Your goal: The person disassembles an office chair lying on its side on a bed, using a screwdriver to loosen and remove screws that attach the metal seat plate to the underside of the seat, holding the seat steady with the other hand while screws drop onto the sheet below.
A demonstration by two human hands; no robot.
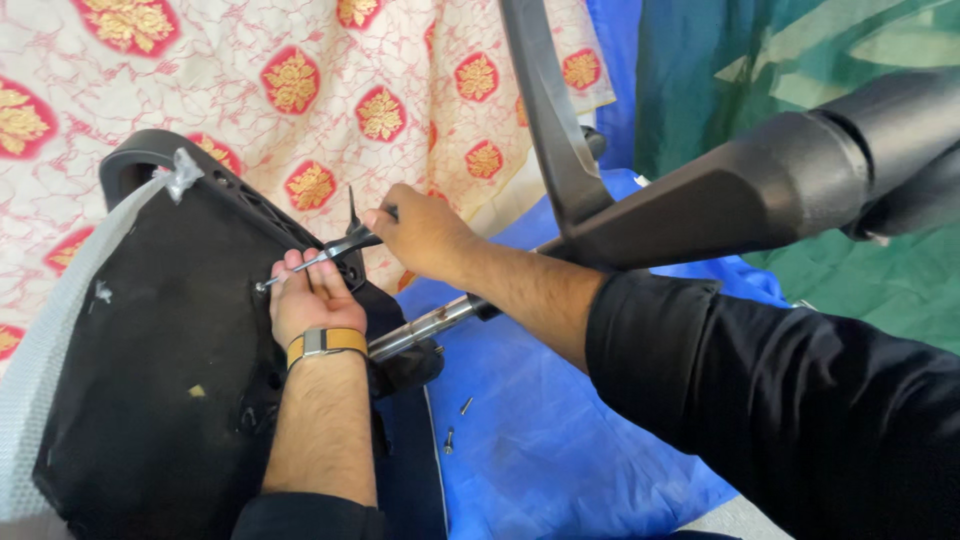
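Fingers of the left hand (305, 300) press a long hex key (315, 258) against the chair seat underside (150, 350), near its far edge; right hand (420, 232) pinches the key's other end. Two loose bolts (457, 423) lie on the blue sheet (560, 440), so fastening looks partly done; the chair base (740, 190) is already attached.

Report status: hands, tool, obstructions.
Left hand steadies slim metal tool against black chair seat underside. Right hand grips its handle. Nothing blocking.

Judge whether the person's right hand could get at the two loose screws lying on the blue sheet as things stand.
Probably yes. The screws lie uncovered on the blue sheet, below the right hand. But that hand holds a metal tool, so it must let go first.
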